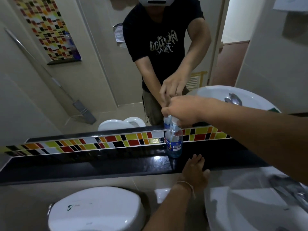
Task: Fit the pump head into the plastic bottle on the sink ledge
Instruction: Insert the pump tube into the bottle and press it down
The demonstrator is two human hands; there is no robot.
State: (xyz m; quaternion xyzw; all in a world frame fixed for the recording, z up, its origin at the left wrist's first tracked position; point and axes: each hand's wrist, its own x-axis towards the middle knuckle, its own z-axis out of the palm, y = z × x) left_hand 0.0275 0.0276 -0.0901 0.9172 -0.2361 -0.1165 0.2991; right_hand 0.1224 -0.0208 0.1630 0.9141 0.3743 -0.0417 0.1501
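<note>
A clear plastic bottle [174,142] with blue liquid and a blue label stands upright on the black sink ledge [116,164], against the mirror. My right hand [180,110] is closed around the white pump head [175,120] right at the bottle's neck. The pump's tube reaches down inside the bottle. My left hand [195,170] rests flat on the ledge's front edge, just below the bottle, fingers spread and holding nothing. It wears a thin wrist band.
A white sink basin [241,205] with a chrome tap [290,189] lies at the lower right. A white toilet cistern lid [95,210] sits at the lower left. A coloured tile strip [83,144] and the mirror run behind the ledge.
</note>
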